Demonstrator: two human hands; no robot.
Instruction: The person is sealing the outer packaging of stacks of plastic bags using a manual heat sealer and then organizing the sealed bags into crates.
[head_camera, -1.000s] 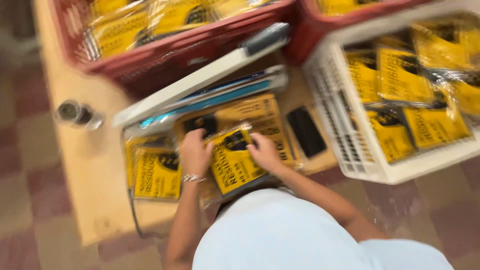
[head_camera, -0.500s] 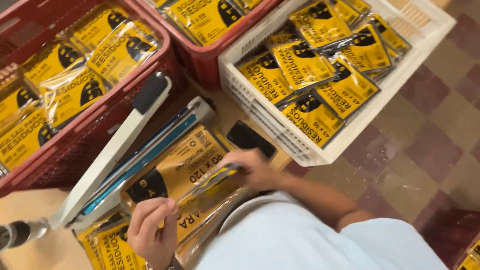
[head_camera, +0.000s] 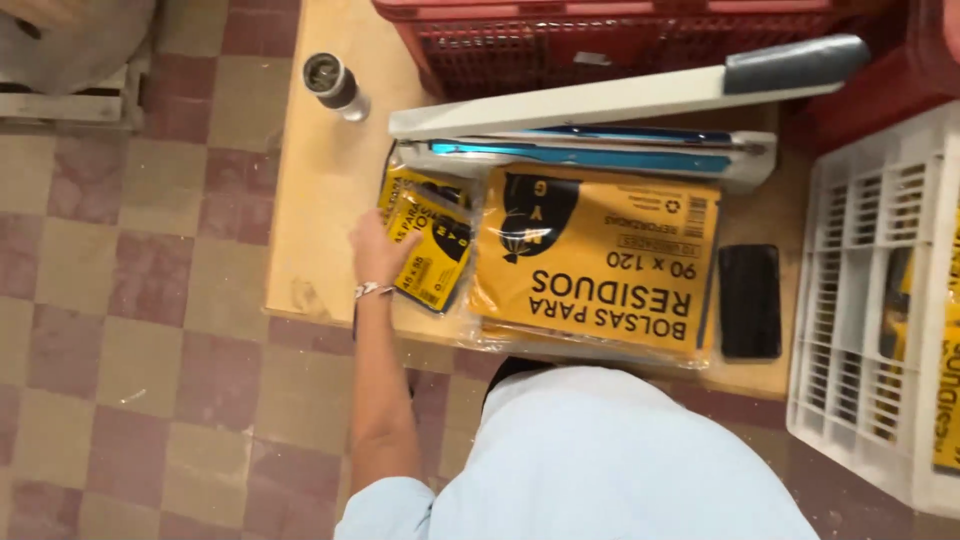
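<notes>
On the bench (head_camera: 320, 180): small yellow packet (head_camera: 432, 250) being picked up.
Left hand (head_camera: 380, 255) lies spread against it; closing around it seems next.

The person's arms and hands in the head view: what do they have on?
Only the left hand shows; the right is out of view. It is bare, with no glove. A thin, pale, silvery bracelet circles the wrist. The forearm is uncovered down to a short, light blue sleeve near the elbow, matching the light blue shirt.
</notes>
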